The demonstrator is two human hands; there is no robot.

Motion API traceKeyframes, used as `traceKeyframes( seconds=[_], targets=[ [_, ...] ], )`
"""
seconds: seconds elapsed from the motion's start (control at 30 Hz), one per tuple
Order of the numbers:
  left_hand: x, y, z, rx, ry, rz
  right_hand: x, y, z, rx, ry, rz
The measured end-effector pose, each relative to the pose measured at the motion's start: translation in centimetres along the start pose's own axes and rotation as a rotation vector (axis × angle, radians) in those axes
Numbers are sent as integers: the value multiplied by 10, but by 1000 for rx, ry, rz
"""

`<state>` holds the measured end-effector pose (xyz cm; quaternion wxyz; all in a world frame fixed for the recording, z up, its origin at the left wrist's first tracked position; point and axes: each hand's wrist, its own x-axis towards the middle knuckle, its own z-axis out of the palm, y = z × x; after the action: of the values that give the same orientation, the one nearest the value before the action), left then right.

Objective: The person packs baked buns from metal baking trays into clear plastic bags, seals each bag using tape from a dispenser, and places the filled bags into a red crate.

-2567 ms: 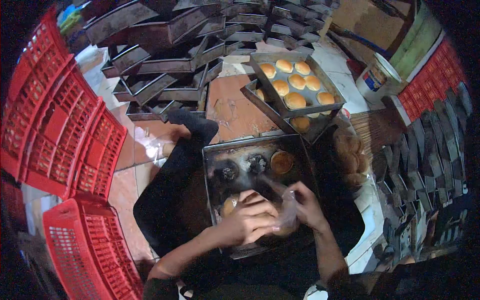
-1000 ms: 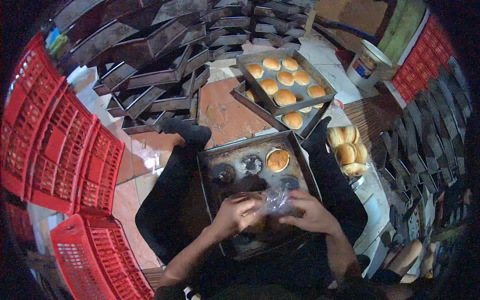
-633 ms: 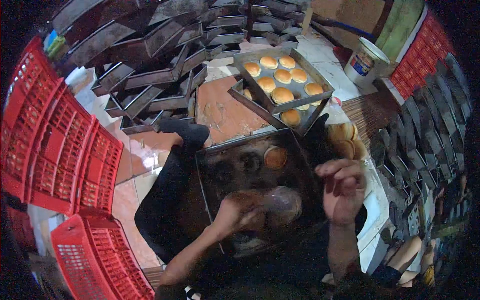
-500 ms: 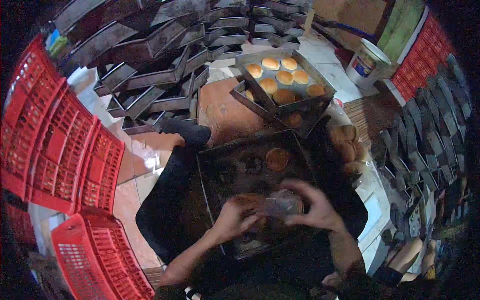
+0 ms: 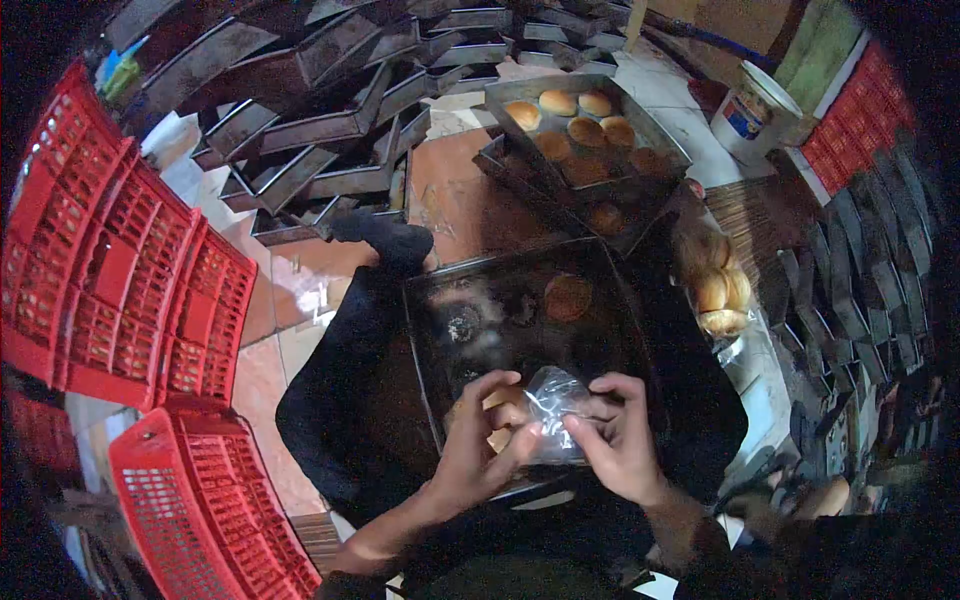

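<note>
The left hand (image 5: 472, 448) and right hand (image 5: 627, 455) pinch the clear bag (image 5: 557, 400) between thumbs and fingers. Tension the film gently and evenly, fingertips level above the tray (image 5: 500, 345).

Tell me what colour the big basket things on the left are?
The baskets are red, seen best in the head view.

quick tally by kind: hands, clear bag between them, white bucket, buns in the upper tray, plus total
Left hand and right hand: 2
Clear bag: 1
White bucket: 1
Buns in the upper tray: 8
Total: 12
</note>
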<state>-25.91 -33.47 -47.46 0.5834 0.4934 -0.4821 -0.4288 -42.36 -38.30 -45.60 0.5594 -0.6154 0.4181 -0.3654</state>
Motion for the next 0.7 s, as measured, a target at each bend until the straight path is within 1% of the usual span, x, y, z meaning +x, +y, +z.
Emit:
traceKeyframes(
  seconds=[0.03,0.07,0.1,0.17,0.2,0.23,0.27,0.3,0.37,0.4,0.43,0.47,0.5,0.57,0.6,0.67,0.7],
  targets=[
    [-2,-4,2,19,91,89,-2,-1,1,51,49,-111],
    [-2,-6,3,60,44,151,-1,-8,-4,-107,-43,-118],
    [-2,-5,-1,60,40,155,3,-9,-10,-107,-38,-122],
    [3,19,-10,315,-255,147,8,-10,-18,-204,-305,-171],
    [4,23,-8,315,-259,147,4,-14,-18,-79,-297,35],
    [4,27,-6,211,-196,44,3,-18,-18,-78,-293,36],
    [3,30,-3,107,-136,-61,2,-23,-15,16,-275,50],
    [2,35,1,108,-145,-61,1,-25,-13,109,-253,59],
    [1,41,7,21,20,-28,0,-27,-13,140,-238,88],
    [-1,40,6,21,10,-24,2,-33,-17,-166,-294,-66],
    [-3,38,3,60,-41,-80,2,-39,-19,-473,-347,-219],
    [-4,38,1,100,-91,-139,-2,-43,-19,-497,-355,-180],
    [-5,40,1,100,-98,-139,-4,-47,-20,-497,-348,-178],
    [-6,51,3,311,-207,-93,-7,-52,-23,-768,-302,-354],
    [-5,54,4,317,-215,-85,-7,-52,-23,-766,-290,-358],
    [-6,56,9,733,-139,302,-8,-51,-25,-669,-305,-344],
    [-6,53,8,728,-153,318,-9,-50,-26,-676,-285,-344]
  ],
)
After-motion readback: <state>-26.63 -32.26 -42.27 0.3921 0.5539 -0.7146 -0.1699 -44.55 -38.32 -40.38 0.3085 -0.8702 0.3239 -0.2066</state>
